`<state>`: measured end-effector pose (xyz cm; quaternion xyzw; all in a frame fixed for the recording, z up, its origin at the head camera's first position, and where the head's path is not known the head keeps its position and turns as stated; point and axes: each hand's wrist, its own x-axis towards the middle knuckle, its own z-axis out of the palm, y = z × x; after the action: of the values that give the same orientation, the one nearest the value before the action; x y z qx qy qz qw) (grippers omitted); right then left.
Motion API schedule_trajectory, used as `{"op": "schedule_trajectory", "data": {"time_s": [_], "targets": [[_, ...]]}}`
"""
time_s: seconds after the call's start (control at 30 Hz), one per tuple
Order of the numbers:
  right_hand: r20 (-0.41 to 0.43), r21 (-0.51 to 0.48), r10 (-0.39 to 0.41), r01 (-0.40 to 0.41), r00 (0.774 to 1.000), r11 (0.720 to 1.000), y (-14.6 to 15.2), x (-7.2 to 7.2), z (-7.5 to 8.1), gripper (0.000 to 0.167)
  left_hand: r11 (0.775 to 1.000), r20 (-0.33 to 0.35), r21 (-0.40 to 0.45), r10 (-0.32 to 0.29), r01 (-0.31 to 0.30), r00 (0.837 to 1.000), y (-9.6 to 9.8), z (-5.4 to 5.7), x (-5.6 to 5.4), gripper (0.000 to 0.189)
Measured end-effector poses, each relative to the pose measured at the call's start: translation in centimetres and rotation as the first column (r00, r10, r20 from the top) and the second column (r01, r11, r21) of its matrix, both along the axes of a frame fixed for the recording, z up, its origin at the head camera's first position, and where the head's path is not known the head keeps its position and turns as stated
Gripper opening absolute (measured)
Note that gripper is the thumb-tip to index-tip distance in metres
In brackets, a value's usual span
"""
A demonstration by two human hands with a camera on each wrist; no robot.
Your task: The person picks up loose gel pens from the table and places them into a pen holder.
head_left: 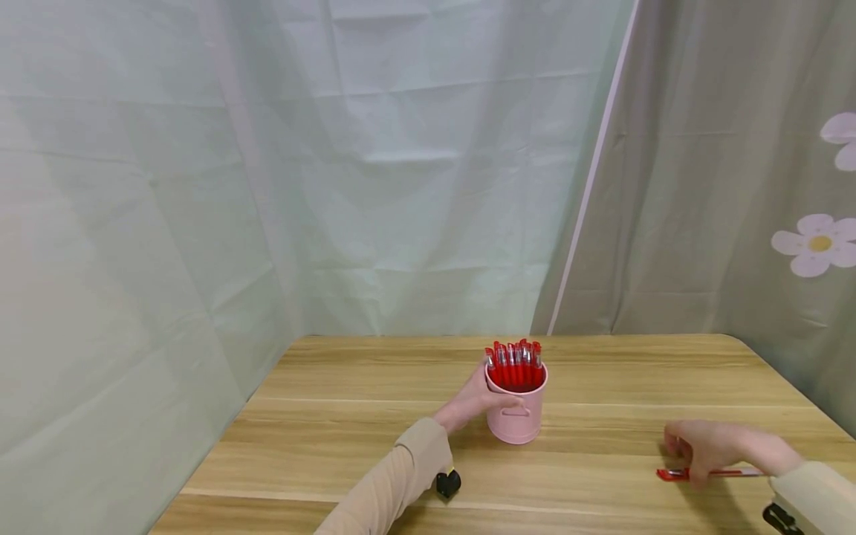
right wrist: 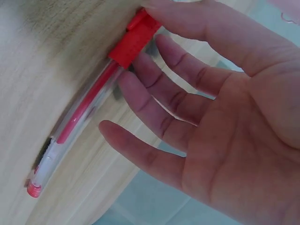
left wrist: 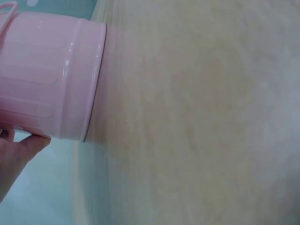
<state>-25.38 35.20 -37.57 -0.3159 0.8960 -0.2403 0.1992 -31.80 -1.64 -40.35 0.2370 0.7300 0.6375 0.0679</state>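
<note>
A pink pail (head_left: 513, 423) stands upright on the table, full of pens (head_left: 515, 364) with red caps. My left hand (head_left: 471, 401) grips its left side, the thumb across the front by the small handle. In the left wrist view, part of that hand (left wrist: 18, 152) shows beside the pail (left wrist: 51, 77). At the right, my right hand (head_left: 712, 446) is over a clear pen with a red cap (head_left: 671, 474). In the right wrist view, the thumb touches the cap end of this pen (right wrist: 89, 101); the fingers are slightly bent near the cap, not closed round it.
The wooden table (head_left: 334, 438) ends at pale curtains (head_left: 428, 186) behind and at the left. A grey curtain (head_left: 669, 186) with white flowers hangs at the right. A black heart-shaped piece (head_left: 448, 484) is at my left cuff.
</note>
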Motion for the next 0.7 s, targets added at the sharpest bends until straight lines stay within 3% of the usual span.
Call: {"op": "schedule_trajectory", "data": {"time_s": [0.37, 0.7], "targets": [[-0.067, -0.029, 0.033, -0.035, 0.997, 0.999, 0.3, -0.4, -1.1, 0.034, 1.0, -0.002, 0.027, -0.012, 0.012, 1.0, 0.1, 0.0, 0.1, 0.081], [-0.076, -0.013, 0.013, -0.014, 0.997, 1.0, 0.0, -0.5, -1.3, 0.033, 1.0, -0.02, 0.027, -0.005, 0.006, 1.0, 0.0, -0.1, 0.0, 0.081]]}}
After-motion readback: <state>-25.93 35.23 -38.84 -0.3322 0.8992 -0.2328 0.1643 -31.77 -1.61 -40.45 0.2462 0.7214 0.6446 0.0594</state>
